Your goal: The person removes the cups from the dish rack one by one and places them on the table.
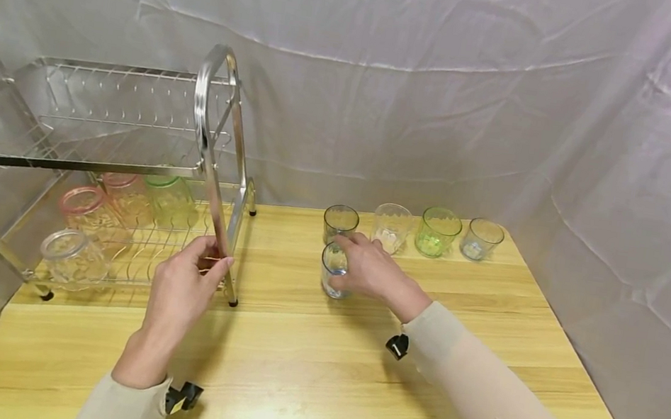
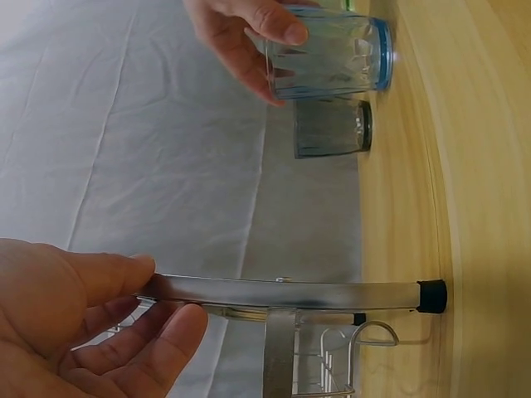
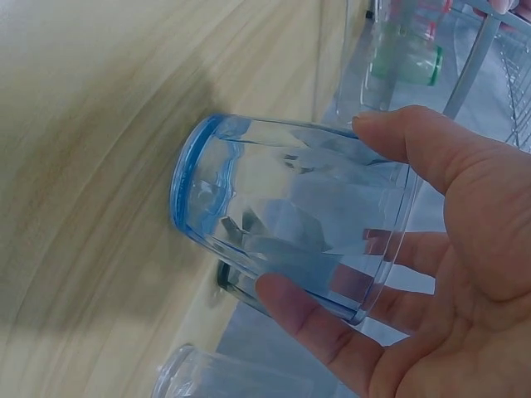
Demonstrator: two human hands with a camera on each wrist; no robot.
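My right hand (image 1: 374,272) holds a clear bluish drinking glass (image 3: 282,191), thumb on one side and fingers round the other near the rim. The glass stands upright, its thick blue base close to the tabletop. Just behind it is a dark grey glass (image 1: 340,219). My left hand (image 1: 183,285) pinches the front upright of a metal dish rack (image 1: 216,210) between thumb and fingers; the left wrist view shows the fingertips on the steel post (image 2: 332,295).
To the right stand a clear glass (image 1: 391,223), a green glass (image 1: 438,232) and a grey-blue glass (image 1: 481,241). On the rack's lower tier lie tilted glasses: a clear one (image 1: 73,260), two pink ones (image 1: 92,218) and a green one (image 1: 171,204). Grey cloth (image 1: 387,116) hangs behind the table.
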